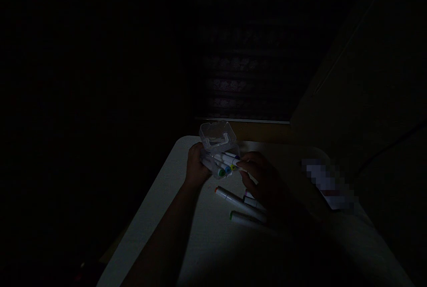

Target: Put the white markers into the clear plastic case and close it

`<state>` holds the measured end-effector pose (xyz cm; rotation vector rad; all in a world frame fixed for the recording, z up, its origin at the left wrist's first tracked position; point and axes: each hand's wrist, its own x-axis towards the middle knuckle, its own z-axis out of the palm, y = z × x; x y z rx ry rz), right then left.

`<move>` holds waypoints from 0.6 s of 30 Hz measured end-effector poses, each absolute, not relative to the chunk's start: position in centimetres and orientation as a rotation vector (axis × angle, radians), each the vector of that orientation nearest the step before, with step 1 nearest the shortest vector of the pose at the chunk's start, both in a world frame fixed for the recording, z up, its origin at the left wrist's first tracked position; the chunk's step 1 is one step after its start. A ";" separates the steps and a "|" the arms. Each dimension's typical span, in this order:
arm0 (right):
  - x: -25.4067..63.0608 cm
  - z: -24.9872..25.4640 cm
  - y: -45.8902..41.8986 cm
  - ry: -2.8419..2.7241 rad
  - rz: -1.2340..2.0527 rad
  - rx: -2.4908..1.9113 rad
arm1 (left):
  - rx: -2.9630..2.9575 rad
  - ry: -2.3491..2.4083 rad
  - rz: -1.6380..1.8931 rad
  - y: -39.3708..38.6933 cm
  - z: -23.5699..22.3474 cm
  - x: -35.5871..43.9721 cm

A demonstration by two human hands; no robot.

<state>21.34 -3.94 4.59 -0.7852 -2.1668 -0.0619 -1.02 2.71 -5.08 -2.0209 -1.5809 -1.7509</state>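
Observation:
My left hand is wrapped round the side of a clear plastic box, tilted toward me with its lid up. Several white markers lie inside, among them ones with a green end, a blue end and a yellow end. At the box's mouth, my right hand pinches the end of a white marker. Below the box, an orange-tipped marker and a green-tipped marker lie on the table. More markers beside them are partly hidden under my right hand.
The pale table has rounded far corners. Toward its right edge lies a flat, blurred-out object. Behind the table is a dark, ridged surface. Most of the surroundings are too dark to make out.

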 end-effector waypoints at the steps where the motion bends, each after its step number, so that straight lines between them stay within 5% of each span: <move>1: 21.4 4.5 -3.9 -2.162 -0.063 -0.776 | -2.020 -1.578 -1.750 2.7 -5.1 -1.0; 18: 24.6 3.3 -2.7 -2.743 0.562 -1.573 | -2.016 -1.576 -1.774 3.0 -5.7 -1.3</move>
